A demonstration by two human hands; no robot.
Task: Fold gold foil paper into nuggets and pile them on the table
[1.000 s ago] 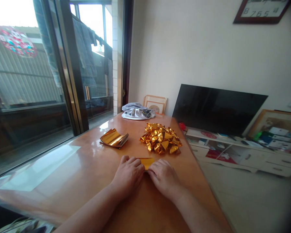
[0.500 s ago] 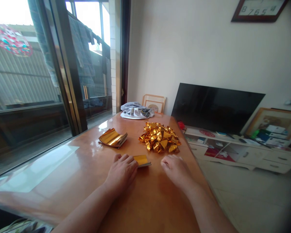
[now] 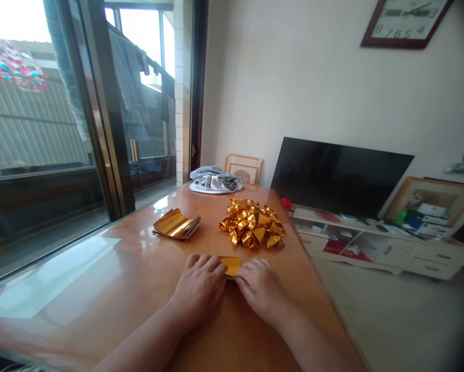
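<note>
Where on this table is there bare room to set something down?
The table shows bare wood left of the left hand, toward the window and nearer than the flat foil stack. It is crowded ahead: the folded gold sheet under both hands, right hand, then the crumpled gold pile and the cloth.

We count one folded gold sheet under two hands, left and right; one stack of flat gold sheets; one heap of folded gold pieces, too tangled to number; one bundled cloth on the desk.
</note>
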